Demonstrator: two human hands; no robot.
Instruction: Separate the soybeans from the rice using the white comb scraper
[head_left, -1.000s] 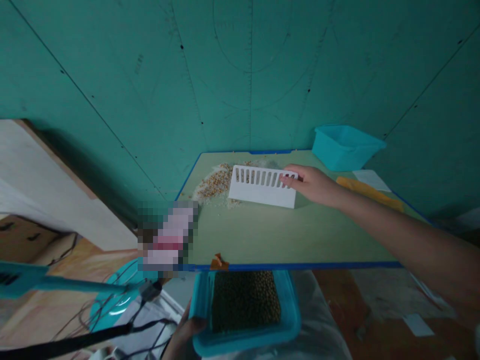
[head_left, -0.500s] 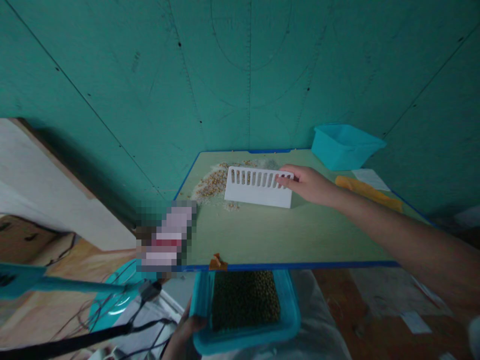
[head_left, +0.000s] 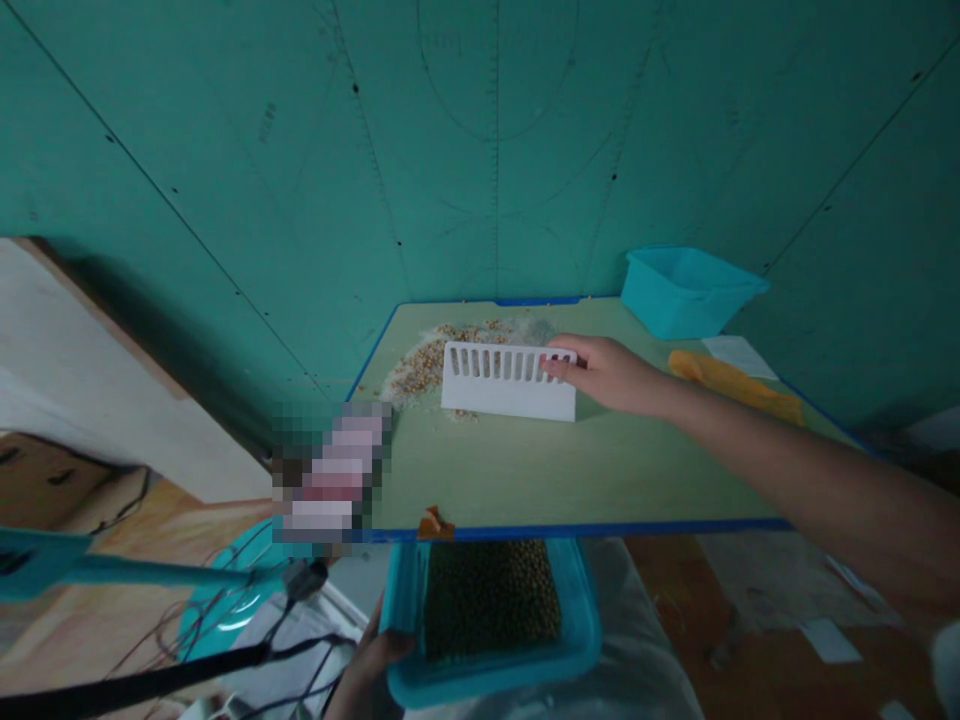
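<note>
My right hand (head_left: 604, 372) is closed on the slotted end of a white plastic panel (head_left: 510, 400), with fingers through or behind the slots at its right. The panel stands tilted on the table, its row of slots along the upper edge. Behind and left of it lies a spread of yellow-brown beans or grains (head_left: 424, 368) mixed with whitish grains, partly hidden by the panel. Below the table's front edge, my left hand (head_left: 379, 660) grips the left rim of a turquoise tub (head_left: 585, 640). Dark green and tan beans (head_left: 491, 600) fill it.
The pale green table (head_left: 600, 480) has blue edging and stands against a green wall (head_left: 495, 150). A turquoise bin (head_left: 690, 295), white paper (head_left: 739, 357) and orange cloth (head_left: 735, 385) lie at its right. A blurred-out item (head_left: 337, 470) is at the left edge; cables (head_left: 255, 655) hang lower left.
My right hand has drawn the white panel slightly left and toward me. My left hand and the tub stay in place.
</note>
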